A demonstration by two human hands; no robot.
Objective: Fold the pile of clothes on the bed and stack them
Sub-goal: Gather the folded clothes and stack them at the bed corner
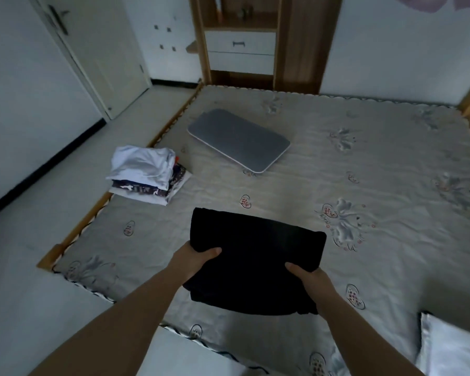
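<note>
The bed (364, 164) carries a grey board (239, 139) and, by its left edge, the stack (147, 173) of folded clothes. Nearer the person, the folded black garment (255, 256) is held just over the bed, left hand (196, 263) and right hand (311, 280) each grasping a side, thumbs on top. It should travel level, fingers supporting underneath, and land squarely on the stack.

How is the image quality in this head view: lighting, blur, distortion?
Head view: dim, flat light; the black garment held by the left hand and right hand shows no fold detail; wide-angle bending curves the bed edges and door; edges look soft.
</note>
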